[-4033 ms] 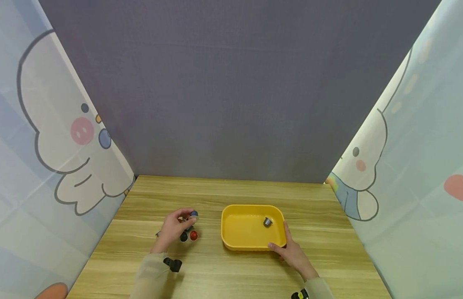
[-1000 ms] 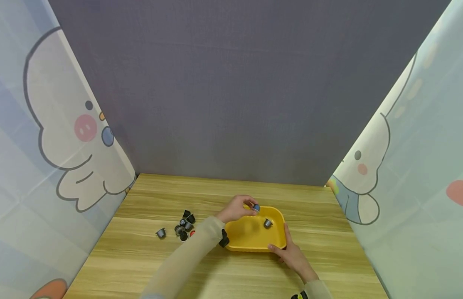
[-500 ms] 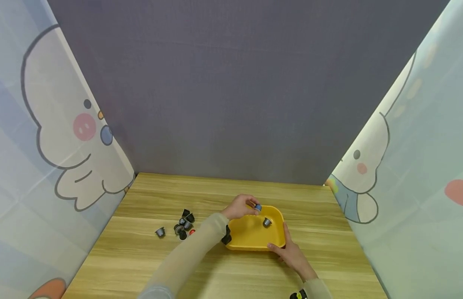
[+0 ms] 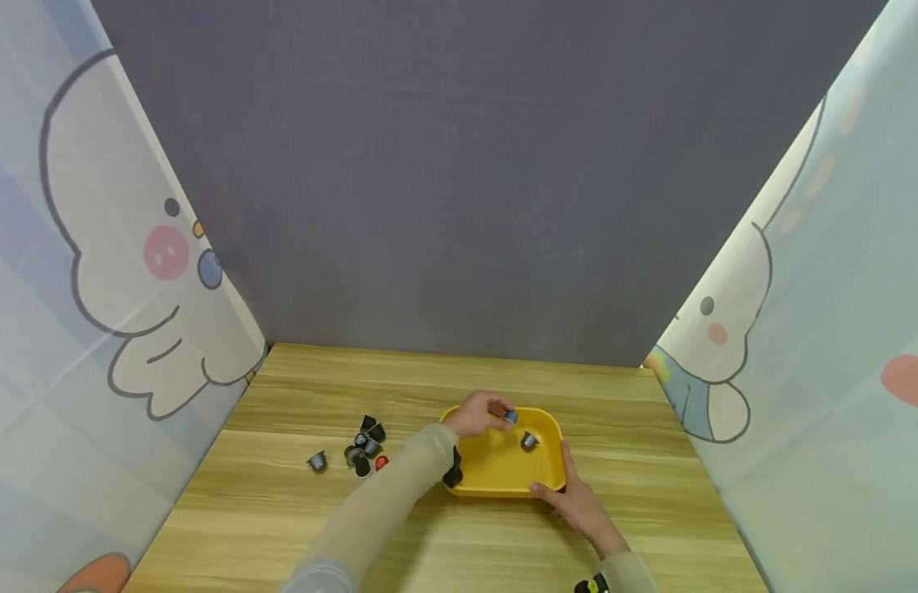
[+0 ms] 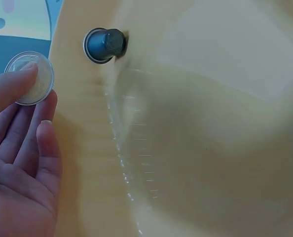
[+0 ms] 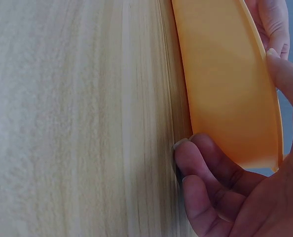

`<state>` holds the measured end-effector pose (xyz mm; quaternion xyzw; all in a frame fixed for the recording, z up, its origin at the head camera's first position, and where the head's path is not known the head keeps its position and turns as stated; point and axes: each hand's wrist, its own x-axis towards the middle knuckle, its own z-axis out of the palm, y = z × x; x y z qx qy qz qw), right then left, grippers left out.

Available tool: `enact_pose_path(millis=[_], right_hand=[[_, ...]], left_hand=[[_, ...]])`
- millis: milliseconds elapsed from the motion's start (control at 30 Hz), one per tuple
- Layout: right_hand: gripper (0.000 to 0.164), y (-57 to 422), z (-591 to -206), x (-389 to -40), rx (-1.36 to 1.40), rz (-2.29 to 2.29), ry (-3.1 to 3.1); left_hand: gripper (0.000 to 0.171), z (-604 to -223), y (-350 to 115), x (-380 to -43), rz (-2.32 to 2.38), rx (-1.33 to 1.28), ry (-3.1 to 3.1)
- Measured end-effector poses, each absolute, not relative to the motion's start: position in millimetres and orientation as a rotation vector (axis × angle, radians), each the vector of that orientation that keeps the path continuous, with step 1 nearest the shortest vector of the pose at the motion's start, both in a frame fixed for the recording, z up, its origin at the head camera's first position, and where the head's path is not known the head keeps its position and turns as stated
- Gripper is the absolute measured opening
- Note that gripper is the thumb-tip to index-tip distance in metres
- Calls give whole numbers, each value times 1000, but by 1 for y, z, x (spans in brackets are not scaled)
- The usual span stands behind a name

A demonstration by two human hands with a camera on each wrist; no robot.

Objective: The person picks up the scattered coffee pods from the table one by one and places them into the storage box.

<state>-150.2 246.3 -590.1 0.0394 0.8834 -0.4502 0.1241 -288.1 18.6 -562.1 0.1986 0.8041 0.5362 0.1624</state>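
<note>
My left hand (image 4: 474, 417) pinches a blue coffee capsule (image 4: 511, 417) over the far part of a yellow plastic tray (image 4: 496, 476). In the left wrist view, the thumb presses on the pale round lid of this held capsule (image 5: 44, 88), with fingers behind it. A grey coffee capsule (image 4: 529, 442) lies on its side inside the tray, right of the left hand. My right hand (image 4: 583, 509) grips the tray's near right corner. As the right wrist view shows, its thumb is on the tray rim (image 6: 271, 84) and its fingers curl low against the outer wall.
Left of the tray, several dark coffee capsules (image 4: 371, 447) lie in a loose cluster on the wooden table (image 4: 229, 527). A red capsule (image 4: 381, 462) is at the cluster's right edge. One grey capsule (image 4: 318, 461) lies apart to the left. A grey partition (image 4: 459, 206) rises behind the table.
My left hand has carried the blue capsule rightward from the cluster to over the tray, then dipped slightly in the last half second. The right hand keeps its grip on the tray.
</note>
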Motion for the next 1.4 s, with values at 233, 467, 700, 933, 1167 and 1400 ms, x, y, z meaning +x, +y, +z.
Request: enact_pose_path(millis=[233, 467, 700, 933, 1167, 1400], right_hand=[[109, 246, -590, -151, 107, -1317, 2586], [109, 247, -590, -150, 90, -1315, 2583], [108, 245, -590, -150, 72, -1322, 2580], [108, 245, -589, -150, 71, -1322, 2587], [109, 245, -590, -149, 82, -1316, 2593], [109, 245, -590, -148, 103, -1301, 2593]], left_hand=[[25, -568, 23, -292, 1509, 549, 2294], [24, -569, 27, -289, 1437, 539, 2293], [24, -563, 26, -283, 1437, 544, 2228], [27, -570, 25, -287, 1455, 573, 2174], [27, -572, 25, -288, 1471, 573, 2136], [26, -568, 26, -285, 1485, 585, 2143]])
